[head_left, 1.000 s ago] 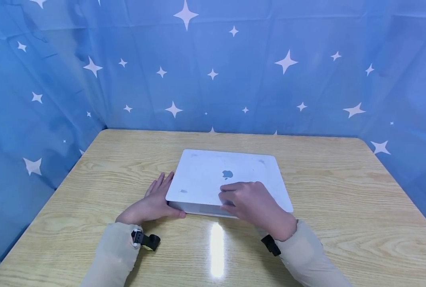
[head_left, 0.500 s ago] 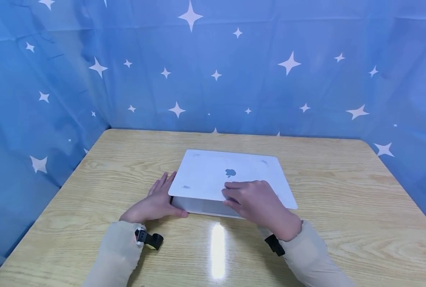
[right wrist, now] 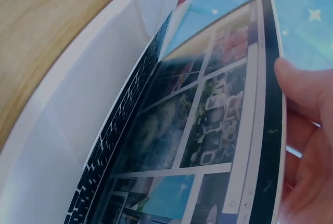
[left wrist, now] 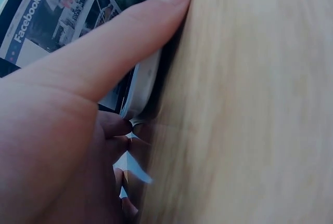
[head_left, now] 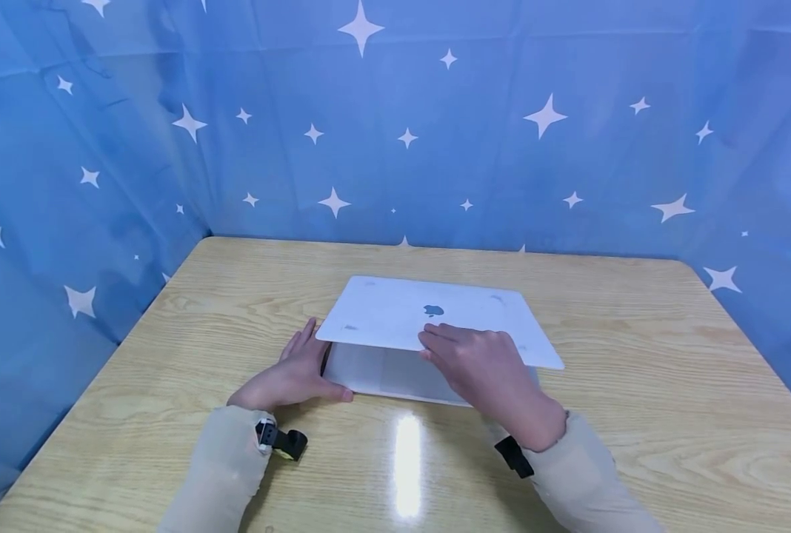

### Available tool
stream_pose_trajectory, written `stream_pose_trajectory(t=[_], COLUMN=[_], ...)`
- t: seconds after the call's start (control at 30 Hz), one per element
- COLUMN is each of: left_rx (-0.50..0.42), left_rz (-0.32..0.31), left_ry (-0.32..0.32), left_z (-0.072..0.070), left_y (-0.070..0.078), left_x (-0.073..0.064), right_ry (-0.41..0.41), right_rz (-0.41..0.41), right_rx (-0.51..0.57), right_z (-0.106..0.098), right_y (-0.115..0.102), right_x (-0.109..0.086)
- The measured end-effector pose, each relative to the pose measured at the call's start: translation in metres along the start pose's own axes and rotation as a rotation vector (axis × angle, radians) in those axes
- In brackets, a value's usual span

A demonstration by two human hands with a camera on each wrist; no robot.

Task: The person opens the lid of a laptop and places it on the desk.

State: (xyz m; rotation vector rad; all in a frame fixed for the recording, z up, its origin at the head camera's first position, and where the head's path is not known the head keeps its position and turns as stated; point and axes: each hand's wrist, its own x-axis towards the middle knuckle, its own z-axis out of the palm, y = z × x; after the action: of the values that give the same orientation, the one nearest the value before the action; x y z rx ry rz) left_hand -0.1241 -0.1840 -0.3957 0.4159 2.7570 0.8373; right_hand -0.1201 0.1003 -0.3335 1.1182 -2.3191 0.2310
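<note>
A silver laptop with a dark apple logo lies on the table, its lid [head_left: 382, 307] tilted partway up from the base [head_left: 362, 370]. Along the base's left side my left hand [head_left: 295, 381] rests with fingers stretched out, the thumb [left wrist: 125, 39] on the front edge near the corner. My right hand [head_left: 492, 370] pinches the middle of the lid's front edge, thumb against the screen side and fingers behind it. Lit pictures fill the screen [right wrist: 213, 115] in the right wrist view, above the black keyboard [right wrist: 112, 130].
The wooden table [head_left: 169, 355] has rounded far corners and a bright light reflection in front of the laptop. A blue curtain [head_left: 475, 133] with white stars hangs behind and on both sides. Each wrist carries a small black camera [head_left: 289, 444].
My right hand has raised the lid's front edge, and the gap over the base has widened. My left hand stays at the base's left side. The whole view has shifted slightly.
</note>
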Motion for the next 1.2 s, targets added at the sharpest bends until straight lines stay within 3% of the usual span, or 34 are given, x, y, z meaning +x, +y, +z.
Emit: stream_pose_trajectory(t=[0.3, 0.6, 0.9, 1.2], left_rx=[0.026, 0.07, 0.099, 0.082], left_rz=[0.009, -0.031, -0.032, -0.026], left_ry=[-0.002, -0.015, -0.008, -0.017], left_z=[-0.002, -0.001, -0.002, -0.003], left_y=[0.002, 0.0, 0.003, 0.003], left_x=[-0.001, 0.002, 0.002, 0.002], right_ry=[0.063, 0.112, 0.096, 0.138], right_rz=[0.053, 0.144, 0.172, 0.166], right_rx=[-0.025, 0.003, 0.041, 0.112], right_z=[-0.005, -0.009, -0.012, -0.014], right_y=[0.002, 0.009, 0.013, 0.02], right_x=[0.007, 0.019, 0.025, 0.032])
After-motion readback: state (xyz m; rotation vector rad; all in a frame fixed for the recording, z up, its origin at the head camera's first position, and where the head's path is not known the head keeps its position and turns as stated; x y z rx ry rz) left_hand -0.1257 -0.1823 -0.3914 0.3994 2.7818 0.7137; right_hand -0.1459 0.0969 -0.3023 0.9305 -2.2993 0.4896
